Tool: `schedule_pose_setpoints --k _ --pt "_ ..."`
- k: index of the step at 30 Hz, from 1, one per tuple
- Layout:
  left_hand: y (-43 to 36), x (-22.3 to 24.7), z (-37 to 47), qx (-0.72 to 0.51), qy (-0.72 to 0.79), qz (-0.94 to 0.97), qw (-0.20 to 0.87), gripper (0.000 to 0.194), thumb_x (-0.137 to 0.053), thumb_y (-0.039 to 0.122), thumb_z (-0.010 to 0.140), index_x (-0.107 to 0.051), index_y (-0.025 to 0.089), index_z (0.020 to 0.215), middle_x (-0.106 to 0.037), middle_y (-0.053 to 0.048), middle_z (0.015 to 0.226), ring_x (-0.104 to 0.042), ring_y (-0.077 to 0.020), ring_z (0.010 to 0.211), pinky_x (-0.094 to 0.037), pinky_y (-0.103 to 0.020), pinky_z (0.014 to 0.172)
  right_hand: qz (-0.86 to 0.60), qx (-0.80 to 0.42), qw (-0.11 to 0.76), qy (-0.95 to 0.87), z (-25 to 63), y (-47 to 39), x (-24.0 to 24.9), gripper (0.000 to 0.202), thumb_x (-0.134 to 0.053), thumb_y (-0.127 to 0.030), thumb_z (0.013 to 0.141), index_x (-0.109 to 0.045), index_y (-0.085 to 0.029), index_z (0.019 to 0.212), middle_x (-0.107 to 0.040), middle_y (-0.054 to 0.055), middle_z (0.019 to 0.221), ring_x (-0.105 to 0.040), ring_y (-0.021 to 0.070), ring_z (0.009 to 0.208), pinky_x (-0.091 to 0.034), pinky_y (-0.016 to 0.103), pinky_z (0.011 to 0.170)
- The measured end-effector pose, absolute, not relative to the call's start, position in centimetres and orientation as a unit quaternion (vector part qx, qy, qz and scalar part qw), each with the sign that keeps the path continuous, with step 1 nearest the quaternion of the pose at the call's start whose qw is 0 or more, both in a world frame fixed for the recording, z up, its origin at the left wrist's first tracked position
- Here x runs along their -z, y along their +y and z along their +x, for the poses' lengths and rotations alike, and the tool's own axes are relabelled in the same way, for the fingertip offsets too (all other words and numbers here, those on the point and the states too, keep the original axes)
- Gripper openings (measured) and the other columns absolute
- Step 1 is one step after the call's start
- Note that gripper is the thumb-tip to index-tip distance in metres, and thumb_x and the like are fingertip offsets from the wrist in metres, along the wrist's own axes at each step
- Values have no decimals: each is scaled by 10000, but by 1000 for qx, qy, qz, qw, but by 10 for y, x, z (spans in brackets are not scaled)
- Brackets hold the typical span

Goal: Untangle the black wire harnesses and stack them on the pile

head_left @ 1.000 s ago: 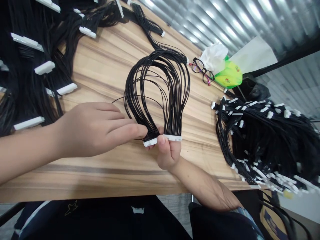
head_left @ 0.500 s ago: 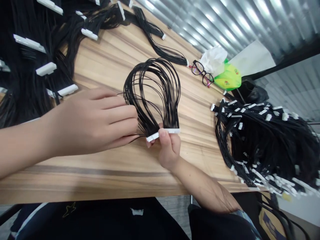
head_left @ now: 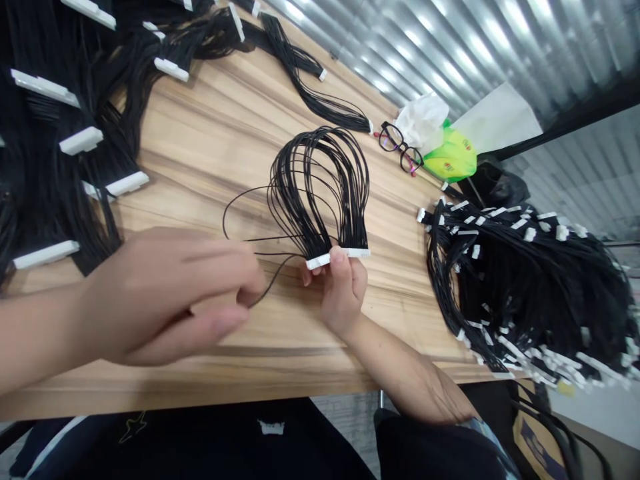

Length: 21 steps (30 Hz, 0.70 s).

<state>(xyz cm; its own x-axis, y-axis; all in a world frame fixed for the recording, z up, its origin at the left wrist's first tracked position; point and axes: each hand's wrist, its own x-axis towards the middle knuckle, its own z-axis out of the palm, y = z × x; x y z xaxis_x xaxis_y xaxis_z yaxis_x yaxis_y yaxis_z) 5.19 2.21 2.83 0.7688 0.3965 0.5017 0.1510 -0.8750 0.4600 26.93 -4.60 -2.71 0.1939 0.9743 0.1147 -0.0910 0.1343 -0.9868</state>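
A black wire harness [head_left: 359, 193] is bent into a loop, so its two white connectors lie close together, end to end. My right hand [head_left: 343, 293] is closed on these connectors, thumb on top where they meet. A few loose black wires [head_left: 277, 270] stray from the left connector toward my left hand [head_left: 185, 293]. That hand is curled and slightly blurred, with one wire running to its fingertips; its grip is partly hidden.
Bundles of black harnesses [head_left: 40, 133] with white connectors cover the table's left side. Another heap [head_left: 530, 287] lies at the right edge. Toward the back are a separate harness [head_left: 320, 93], eyeglasses [head_left: 400, 148] and a green packet [head_left: 453, 157], near a corrugated metal wall [head_left: 450, 47].
My left hand has moved left and down, away from the harness, drawing loose wires out from the loop. My right hand has shifted slightly right with the connectors.
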Motion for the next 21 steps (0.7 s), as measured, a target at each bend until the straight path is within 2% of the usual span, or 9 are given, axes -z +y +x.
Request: schedule_pose_setpoints --k 2,4,8,11,14,17,21 --pt "25 -27 53 -308 195 909 201 308 -307 301 1141 -547 261 953 -600 99 646 -526 -52 490 -392 -184 516 -469 -438 602 -475 270 -48 30 423 -564 -516 1058 -601 -242 738 -538 -26 618 -557 132 528 -509 268 478" --pt "26 -24 54 -297 229 915 148 252 -378 268 1130 -609 258 1029 -635 126 645 -551 -29 479 -365 -174 499 -451 -429 606 -496 271 -49 32 395 -540 -477 1076 -626 -239 773 -561 -23 626 -589 136 545 -519 262 482" --pt "27 -18 51 -289 232 928 32 272 -387 238 1135 -637 288 1231 -786 106 906 -711 -99 718 -434 -237 582 -462 -405 592 -521 269 -53 34 417 -500 -496 1086 -660 -235 802 -615 -12 625 -614 146 535 -526 266 462" --pt "30 -16 45 -263 172 949 -17 462 -325 97 1078 -615 322 1359 -772 103 918 -664 -123 713 -437 -248 599 -466 -404 580 -532 265 -55 31 437 -507 -492 1083 -664 -233 768 -638 -2 626 -632 149 549 -536 270 477" --pt "31 -14 41 -242 158 957 -28 599 -254 42 1034 -618 337 1407 -745 72 892 -628 -143 741 -415 -263 628 -471 -414 578 -522 262 -57 28 454 -507 -513 1077 -652 -235 750 -639 -2 618 -626 149 537 -540 272 472" --pt "32 -12 38 -236 153 959 -38 595 -312 10 1014 -610 324 1421 -744 53 928 -624 -167 799 -400 -294 659 -469 -420 578 -519 262 -57 29 463 -497 -510 1081 -653 -235 743 -639 -2 623 -634 149 549 -553 278 491" --pt "38 -14 39 -218 95 970 -53 543 -300 0 1019 -594 241 1406 -737 39 925 -603 -163 791 -428 -280 659 -450 -415 569 -549 265 -57 30 428 -500 -438 1093 -658 -231 754 -665 0 654 -666 148 598 -561 286 546"
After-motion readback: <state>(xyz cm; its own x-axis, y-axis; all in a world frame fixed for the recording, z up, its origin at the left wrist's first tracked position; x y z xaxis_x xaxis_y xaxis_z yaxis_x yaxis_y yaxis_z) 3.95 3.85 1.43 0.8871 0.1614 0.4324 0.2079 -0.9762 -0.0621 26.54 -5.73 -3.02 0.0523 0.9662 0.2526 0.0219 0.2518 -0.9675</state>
